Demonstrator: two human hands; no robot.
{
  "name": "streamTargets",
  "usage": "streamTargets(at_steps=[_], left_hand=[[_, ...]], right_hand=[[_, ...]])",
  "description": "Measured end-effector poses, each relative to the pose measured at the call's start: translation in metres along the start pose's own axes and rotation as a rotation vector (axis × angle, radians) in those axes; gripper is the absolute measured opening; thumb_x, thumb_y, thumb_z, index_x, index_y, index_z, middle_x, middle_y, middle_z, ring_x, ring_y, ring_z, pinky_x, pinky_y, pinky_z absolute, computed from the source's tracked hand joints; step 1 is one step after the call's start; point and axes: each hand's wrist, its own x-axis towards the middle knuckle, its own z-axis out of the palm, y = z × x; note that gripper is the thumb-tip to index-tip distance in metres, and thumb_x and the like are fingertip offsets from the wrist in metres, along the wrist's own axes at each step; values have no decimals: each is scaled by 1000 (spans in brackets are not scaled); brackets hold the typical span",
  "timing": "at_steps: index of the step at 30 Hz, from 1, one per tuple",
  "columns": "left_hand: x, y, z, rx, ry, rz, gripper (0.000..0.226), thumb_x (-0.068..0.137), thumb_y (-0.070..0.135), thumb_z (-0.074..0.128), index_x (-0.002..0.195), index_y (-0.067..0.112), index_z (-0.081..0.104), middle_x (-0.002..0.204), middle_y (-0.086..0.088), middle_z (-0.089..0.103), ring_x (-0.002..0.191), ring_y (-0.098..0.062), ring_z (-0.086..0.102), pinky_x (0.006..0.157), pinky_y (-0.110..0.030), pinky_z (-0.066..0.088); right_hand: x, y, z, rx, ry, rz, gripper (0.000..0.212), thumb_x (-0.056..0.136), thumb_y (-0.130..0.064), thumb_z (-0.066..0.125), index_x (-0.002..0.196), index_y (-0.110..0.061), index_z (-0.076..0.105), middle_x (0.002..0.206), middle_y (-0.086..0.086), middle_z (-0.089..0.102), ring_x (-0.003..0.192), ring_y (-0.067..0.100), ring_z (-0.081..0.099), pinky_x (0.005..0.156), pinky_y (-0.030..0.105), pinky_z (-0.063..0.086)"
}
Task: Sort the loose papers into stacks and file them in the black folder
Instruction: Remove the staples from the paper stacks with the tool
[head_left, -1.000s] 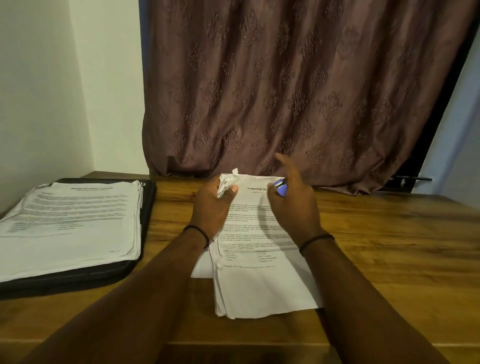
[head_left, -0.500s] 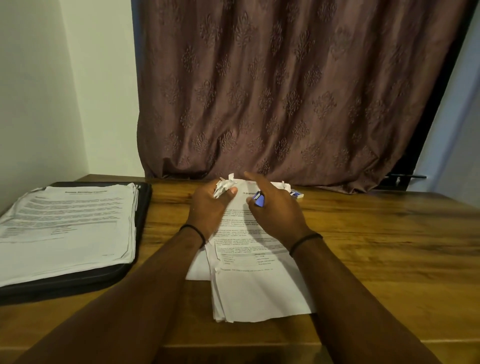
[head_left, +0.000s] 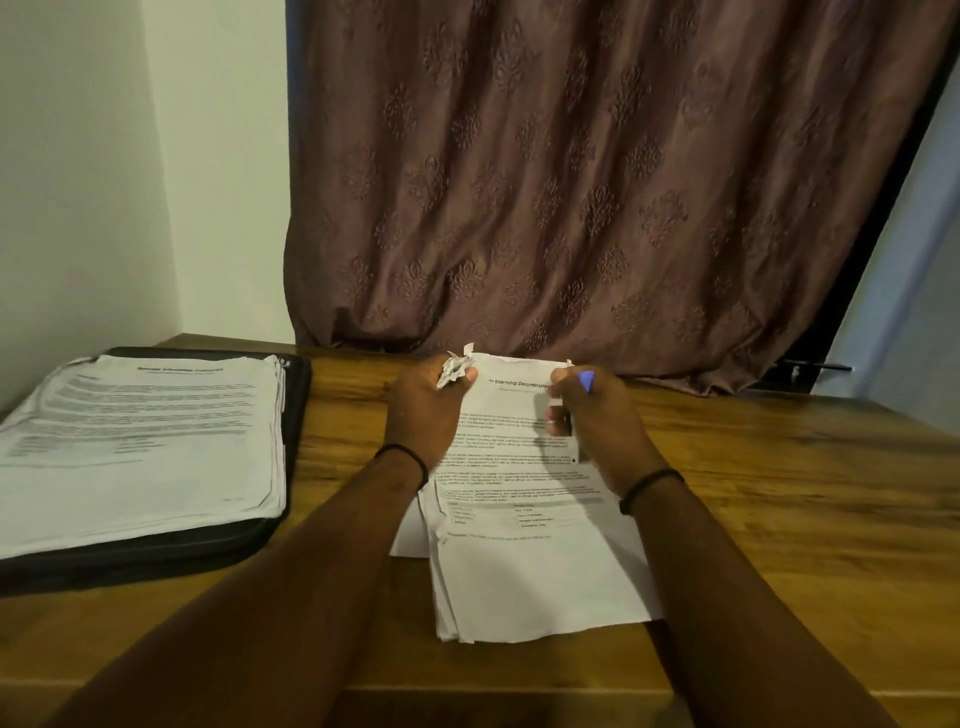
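Note:
A stack of printed papers lies in the middle of the wooden table, titled "Internship Documentation". My left hand pinches the crumpled top left corner of that stack. My right hand sits curled at the stack's top right edge, gripping a small blue object against the paper. A second stack of papers rests on the black folder, which lies flat at the left of the table.
A brown patterned curtain hangs right behind the table's far edge. A white wall borders the left side. Bare wooden tabletop extends to the right of the papers.
My right hand came down from a raised, spread pose and curled onto the stack's top right edge with the blue object. My left hand kept its pinch on the crumpled corner.

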Motion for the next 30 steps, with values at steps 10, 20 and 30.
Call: streamTargets(at_steps=[10,20,30], left_hand=[[1,-3,-1,59,27,12,17,92,17,66,100,3,71,84,1,66,70,3,54,60,-2,38],[1,-3,-2,36,9,-12,14,92,13,65,101,4,71,86,3,66,75,1,55,64,-3,40],[0,-5,-3,21,1,-37,6,91,14,66,91,9,69,80,3,66,73,-3,55,65,-15,43]], right_hand=[[9,-2,-16,474,-89,489,14,101,-15,38,103,-7,49,71,9,50,43,8,43,35,19,36],[4,-4,-11,170,-11,382,42,103,-44,40,108,-12,67,68,4,64,38,5,29,33,16,22],[5,0,-13,134,321,113,23,74,-4,83,85,-9,64,71,8,69,51,15,56,48,26,48]])
